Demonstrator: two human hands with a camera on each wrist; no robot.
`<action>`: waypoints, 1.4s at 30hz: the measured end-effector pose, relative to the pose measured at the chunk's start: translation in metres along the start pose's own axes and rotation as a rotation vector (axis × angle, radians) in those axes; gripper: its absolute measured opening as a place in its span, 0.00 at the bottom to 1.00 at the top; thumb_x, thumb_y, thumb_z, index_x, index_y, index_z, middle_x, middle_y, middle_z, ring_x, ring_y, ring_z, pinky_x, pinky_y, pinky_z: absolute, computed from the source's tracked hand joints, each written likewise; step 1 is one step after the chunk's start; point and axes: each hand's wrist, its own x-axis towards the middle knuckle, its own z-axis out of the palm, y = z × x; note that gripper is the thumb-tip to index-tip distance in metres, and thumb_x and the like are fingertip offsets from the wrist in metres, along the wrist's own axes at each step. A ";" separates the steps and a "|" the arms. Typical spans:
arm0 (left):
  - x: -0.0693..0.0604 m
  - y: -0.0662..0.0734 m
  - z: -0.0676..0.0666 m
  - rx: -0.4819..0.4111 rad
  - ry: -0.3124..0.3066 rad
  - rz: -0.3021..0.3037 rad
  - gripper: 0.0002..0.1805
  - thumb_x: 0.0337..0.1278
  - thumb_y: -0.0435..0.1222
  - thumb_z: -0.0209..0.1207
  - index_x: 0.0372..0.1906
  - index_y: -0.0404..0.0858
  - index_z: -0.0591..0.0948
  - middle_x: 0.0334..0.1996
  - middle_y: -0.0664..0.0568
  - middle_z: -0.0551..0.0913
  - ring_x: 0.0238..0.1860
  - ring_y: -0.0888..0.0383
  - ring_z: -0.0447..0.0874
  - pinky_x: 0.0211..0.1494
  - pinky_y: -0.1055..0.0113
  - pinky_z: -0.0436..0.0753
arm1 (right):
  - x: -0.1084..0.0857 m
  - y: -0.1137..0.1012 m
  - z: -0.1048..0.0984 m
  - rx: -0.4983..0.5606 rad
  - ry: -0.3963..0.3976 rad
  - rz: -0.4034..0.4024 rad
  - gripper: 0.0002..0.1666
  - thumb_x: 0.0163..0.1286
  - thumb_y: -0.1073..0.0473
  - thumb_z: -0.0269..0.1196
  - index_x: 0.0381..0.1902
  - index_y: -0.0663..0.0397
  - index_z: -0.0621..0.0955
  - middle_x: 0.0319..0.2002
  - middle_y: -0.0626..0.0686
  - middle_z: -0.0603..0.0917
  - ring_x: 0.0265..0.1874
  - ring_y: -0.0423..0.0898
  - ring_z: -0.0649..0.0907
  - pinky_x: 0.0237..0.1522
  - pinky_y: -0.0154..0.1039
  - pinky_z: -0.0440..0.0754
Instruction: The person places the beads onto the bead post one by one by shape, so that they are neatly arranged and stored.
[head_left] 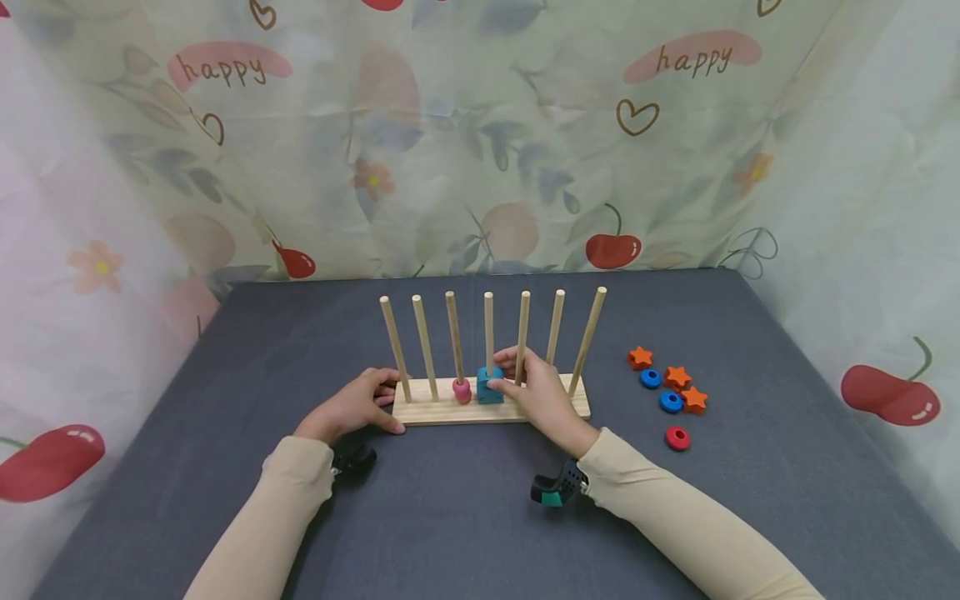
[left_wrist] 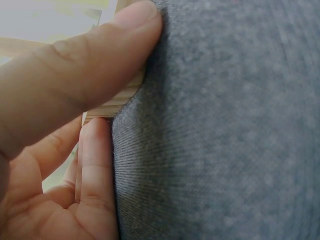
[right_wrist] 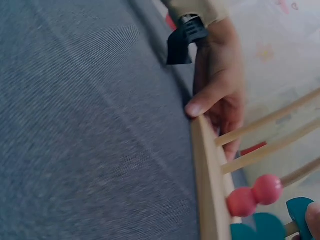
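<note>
A wooden base [head_left: 435,413] carries a row of several upright pegs. My left hand [head_left: 348,407] grips its left end, thumb on the front edge and fingers behind; the left wrist view shows the thumb [left_wrist: 75,75] across the wood [left_wrist: 112,105]. At the fourth peg from the left, my right hand [head_left: 542,400] pinches a teal piece [right_wrist: 298,212] that is round the peg, above another teal piece [right_wrist: 267,227]. Only a fingertip of that hand [right_wrist: 314,220] shows clearly in the right wrist view. Pink rounded pieces [head_left: 462,391] sit on the third peg.
Right of the base lie orange stars [head_left: 640,358], two blue rings [head_left: 671,402] and a red ring [head_left: 677,438] on the dark grey cloth [head_left: 450,517]. A patterned curtain [head_left: 450,150] hangs behind the table.
</note>
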 end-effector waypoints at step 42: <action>0.001 -0.003 -0.001 -0.020 -0.006 0.029 0.43 0.34 0.29 0.77 0.63 0.33 0.71 0.55 0.40 0.66 0.58 0.47 0.69 0.67 0.52 0.72 | -0.007 0.007 -0.008 0.033 -0.151 0.007 0.38 0.62 0.61 0.68 0.68 0.60 0.66 0.62 0.59 0.77 0.63 0.55 0.75 0.65 0.51 0.72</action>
